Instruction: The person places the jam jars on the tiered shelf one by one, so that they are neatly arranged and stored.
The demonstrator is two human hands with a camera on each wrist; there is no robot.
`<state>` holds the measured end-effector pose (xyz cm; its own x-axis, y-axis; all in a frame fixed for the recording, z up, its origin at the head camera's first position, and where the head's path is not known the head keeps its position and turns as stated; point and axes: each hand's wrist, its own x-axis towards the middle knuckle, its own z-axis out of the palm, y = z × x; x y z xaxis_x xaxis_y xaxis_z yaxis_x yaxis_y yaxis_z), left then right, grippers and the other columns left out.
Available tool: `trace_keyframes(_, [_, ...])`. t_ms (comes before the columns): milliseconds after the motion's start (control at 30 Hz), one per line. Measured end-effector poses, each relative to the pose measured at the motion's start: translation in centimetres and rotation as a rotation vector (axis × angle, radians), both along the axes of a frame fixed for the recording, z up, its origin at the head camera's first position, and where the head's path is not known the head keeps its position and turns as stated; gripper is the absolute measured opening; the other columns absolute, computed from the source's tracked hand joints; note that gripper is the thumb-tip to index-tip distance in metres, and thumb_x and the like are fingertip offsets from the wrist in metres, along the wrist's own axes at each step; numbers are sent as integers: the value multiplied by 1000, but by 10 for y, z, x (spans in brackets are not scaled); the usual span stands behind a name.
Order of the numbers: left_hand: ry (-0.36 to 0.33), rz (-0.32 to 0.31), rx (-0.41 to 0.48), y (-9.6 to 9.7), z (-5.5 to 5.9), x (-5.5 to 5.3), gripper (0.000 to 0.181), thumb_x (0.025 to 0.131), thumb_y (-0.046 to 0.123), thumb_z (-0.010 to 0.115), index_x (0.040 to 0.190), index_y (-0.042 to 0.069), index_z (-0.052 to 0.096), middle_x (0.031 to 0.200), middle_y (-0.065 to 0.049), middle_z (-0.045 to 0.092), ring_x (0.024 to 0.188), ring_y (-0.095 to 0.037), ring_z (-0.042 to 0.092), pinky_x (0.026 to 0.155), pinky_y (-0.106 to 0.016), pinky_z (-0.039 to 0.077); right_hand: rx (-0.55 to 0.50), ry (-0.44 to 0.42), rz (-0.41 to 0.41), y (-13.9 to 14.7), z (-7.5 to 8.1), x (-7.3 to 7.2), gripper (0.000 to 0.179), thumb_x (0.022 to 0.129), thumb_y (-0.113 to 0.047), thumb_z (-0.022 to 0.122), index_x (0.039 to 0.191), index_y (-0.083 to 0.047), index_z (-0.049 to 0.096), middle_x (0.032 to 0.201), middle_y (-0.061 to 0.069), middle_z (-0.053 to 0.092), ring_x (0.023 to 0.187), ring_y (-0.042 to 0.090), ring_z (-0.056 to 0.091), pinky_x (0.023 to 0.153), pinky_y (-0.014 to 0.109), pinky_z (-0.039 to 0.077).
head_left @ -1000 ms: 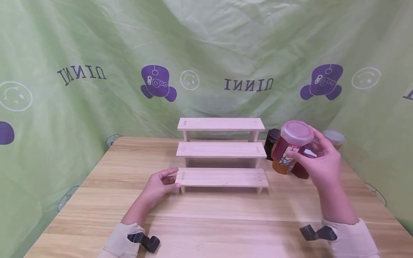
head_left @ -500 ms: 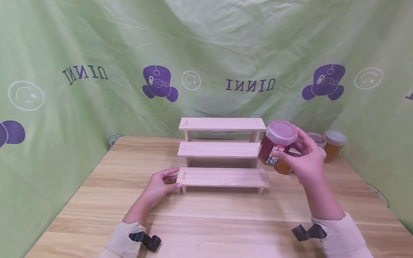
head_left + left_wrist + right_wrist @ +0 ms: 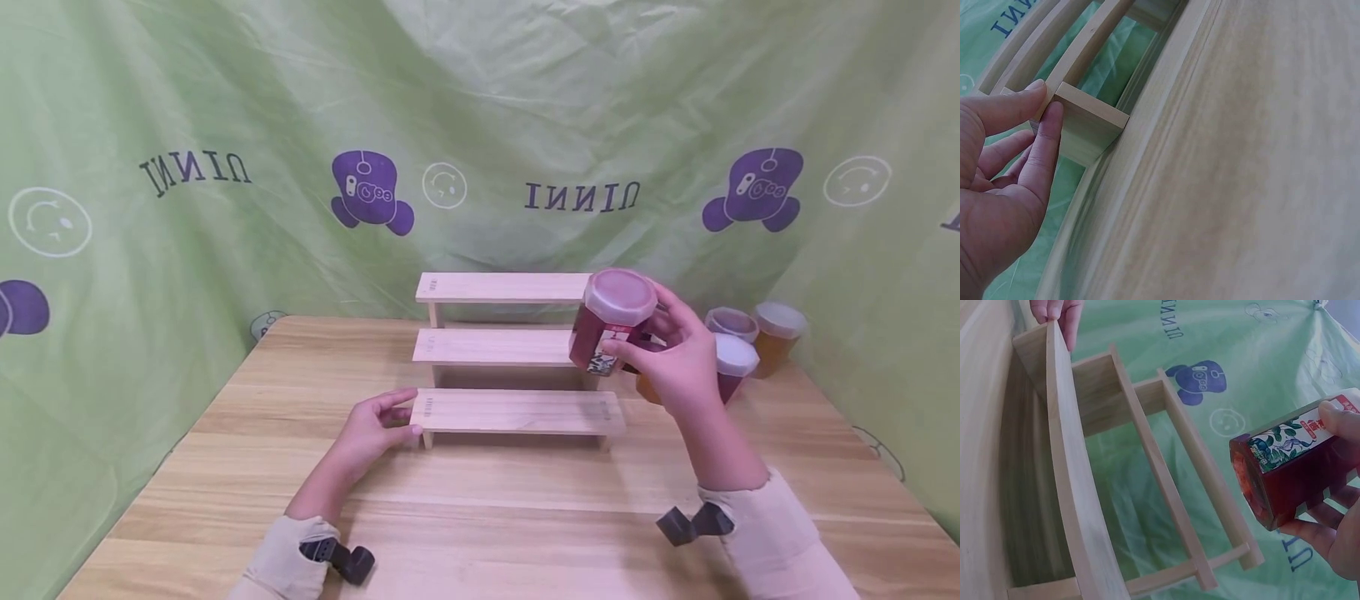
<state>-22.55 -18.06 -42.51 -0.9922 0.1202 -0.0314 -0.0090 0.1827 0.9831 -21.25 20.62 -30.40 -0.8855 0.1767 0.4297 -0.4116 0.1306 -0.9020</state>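
Note:
A three-tier wooden display shelf stands on the table. My left hand pinches the left end of its lowest board; thumb and fingertips meet the board in the left wrist view. My right hand grips a jar of dark red contents with a pale pinkish lid, thumb on its label and fingers round the far side. The jar is tilted and held up in front of the right end of the upper and middle boards. In the right wrist view, the jar's base faces the shelf, apart from it.
Behind and right of my right hand are an amber jar, a jar with a translucent lid and a white-lidded dark red jar. Another amber jar is mostly hidden. A green printed cloth hangs behind the wood-grain table.
My right hand has moved left with the dark red jar, from above the other jars to the shelf's right end. My left hand keeps its place on the lowest board.

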Motion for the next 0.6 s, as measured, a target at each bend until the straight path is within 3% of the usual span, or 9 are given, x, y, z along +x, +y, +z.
trace_keyframes(200, [-4,0,-17,-1,0,0,62,76,-6,77,134,1,56,126,-18,59,112,-28,58,79,-27,56,17,-17,39,-14,7,-4,84,67,0,88,140,-19,54,113,-1,70,101,12,64,78,20,54])
trace_keyframes(433, [-2,-1,-11,0,1,0,62,76,-6,77,134,0,56,126,-18,60,112,-28,58,79,-27,55,50,-17,73,-29,14,-12,84,69,-3,88,143,-17,51,124,14,65,105,13,63,79,23,55])
trace_keyframes(600, [-3,0,-27,-1,1,1,61,77,-3,79,134,2,57,129,-16,59,114,-28,57,79,-25,54,55,-10,105,-39,18,-20,83,70,-5,88,143,-18,51,126,17,63,106,17,64,81,26,55])
